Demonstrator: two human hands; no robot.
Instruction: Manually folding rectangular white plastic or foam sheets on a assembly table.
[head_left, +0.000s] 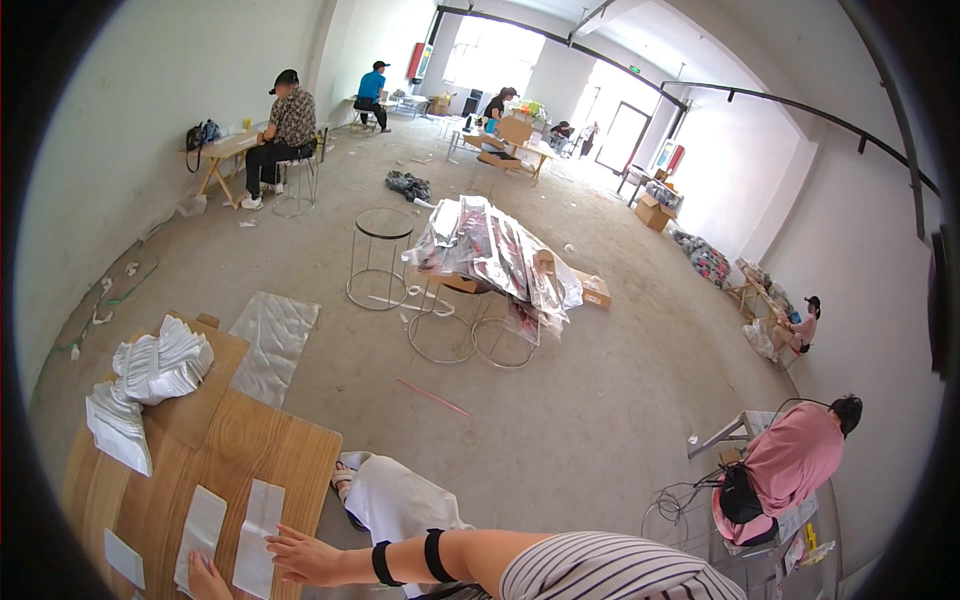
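A workshop is indicated by the bare concrete floor (600, 440) that is seen around the wooden table (255, 435). Flat white pieces (165, 365) are stacked on that table; beyond it, plastic packaging (490, 245) is heaped beside a wire-legged stool (383, 224). Farther from it, a trestle table (232, 146) is occupied by a seated person (295, 120).

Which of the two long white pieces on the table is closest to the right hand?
The right long white piece, nearer the table's right edge: the right hand reaches its side. The left long white piece is by the left hand.
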